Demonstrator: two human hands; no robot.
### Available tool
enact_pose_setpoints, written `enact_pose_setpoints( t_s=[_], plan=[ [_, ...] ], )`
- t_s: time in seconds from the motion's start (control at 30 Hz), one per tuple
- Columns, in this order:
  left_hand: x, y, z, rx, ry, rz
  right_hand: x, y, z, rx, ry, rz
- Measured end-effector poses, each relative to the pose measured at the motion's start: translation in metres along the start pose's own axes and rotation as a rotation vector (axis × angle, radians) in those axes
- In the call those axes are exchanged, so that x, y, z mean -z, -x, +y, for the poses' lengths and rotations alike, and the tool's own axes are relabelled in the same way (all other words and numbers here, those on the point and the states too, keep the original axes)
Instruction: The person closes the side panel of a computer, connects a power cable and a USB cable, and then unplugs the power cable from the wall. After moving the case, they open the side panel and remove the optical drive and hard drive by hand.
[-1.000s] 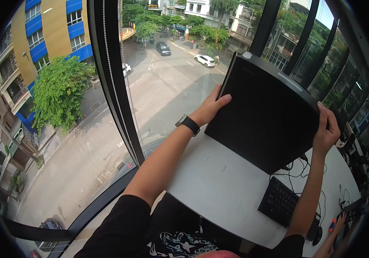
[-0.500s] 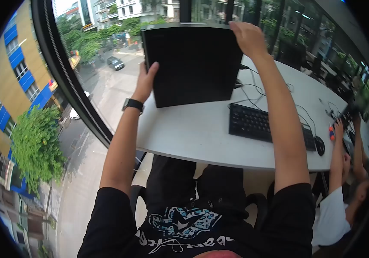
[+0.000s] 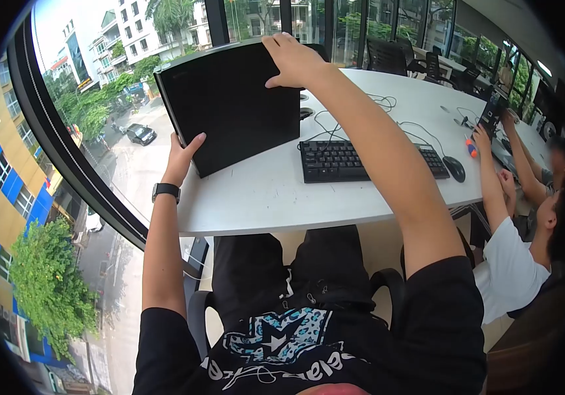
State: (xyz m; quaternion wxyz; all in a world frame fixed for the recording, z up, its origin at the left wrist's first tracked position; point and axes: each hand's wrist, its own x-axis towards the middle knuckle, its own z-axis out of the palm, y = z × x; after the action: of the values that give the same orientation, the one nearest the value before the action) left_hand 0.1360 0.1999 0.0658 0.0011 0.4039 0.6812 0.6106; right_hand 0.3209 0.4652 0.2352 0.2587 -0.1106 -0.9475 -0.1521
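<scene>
A black desktop computer case [image 3: 236,105] stands on edge on the white table [image 3: 256,204], its broad flat side facing me and its top edge silver-grey. My left hand [image 3: 182,158] grips its left edge low down, thumb on the near side and fingers mostly hidden behind. Near the top right corner, my right hand [image 3: 294,62] holds the upper edge, with its fingers over the top and its thumb against the near side. Under my right forearm lies a black keyboard [image 3: 335,161], partly covered, with a black mouse [image 3: 453,168] to its right.
Loose black cables [image 3: 381,102] lie behind the keyboard. A tall window [image 3: 117,131] borders the table on the left. At the right, two people sit; a hand [image 3: 482,141] is near a dark device [image 3: 491,113] and an orange-and-blue object [image 3: 471,148]. Office chairs [image 3: 388,56] stand behind.
My view has swung to the right. The computer case now stands at more of an angle to me. My right hand has shifted inward along its top edge, with the thumb now on the near side.
</scene>
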Motion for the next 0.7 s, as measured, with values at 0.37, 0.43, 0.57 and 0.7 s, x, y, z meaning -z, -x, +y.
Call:
enact_pose_setpoints(
  t_s=[0.37,0.43,0.57,0.7],
  plan=[
    [-0.029,0.048,0.041,0.035,-0.155,0.108,-0.026,-0.006,0.04,0.091,-0.156,0.168],
    [-0.041,0.061,0.061,0.107,-0.164,0.134,-0.025,-0.003,0.047,0.091,-0.231,0.137],
    [-0.067,0.084,0.072,0.017,-0.264,0.334,-0.037,-0.007,0.058,0.119,-0.128,0.218],
    [-0.066,0.086,0.067,0.048,-0.331,0.34,-0.04,-0.002,0.043,0.049,-0.097,0.235]
  ],
)
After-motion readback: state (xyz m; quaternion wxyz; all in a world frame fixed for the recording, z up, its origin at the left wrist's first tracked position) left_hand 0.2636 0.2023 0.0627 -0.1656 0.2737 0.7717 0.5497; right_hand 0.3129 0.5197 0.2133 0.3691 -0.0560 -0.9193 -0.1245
